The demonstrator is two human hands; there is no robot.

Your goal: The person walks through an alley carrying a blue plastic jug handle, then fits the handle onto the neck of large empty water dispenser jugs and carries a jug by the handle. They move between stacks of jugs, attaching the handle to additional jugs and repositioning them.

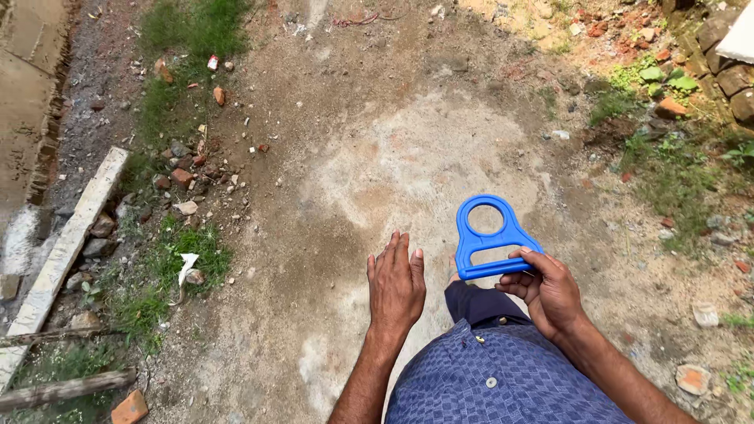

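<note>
I see the blue plastic handle [491, 235] with its long axis running away from me, ring end pointing forward over the dirt path [353, 157]. It sticks out ahead of my right hand [550, 290], fingers curled around its bar. My left hand [395, 286] is flat, fingers together, holding nothing
</note>
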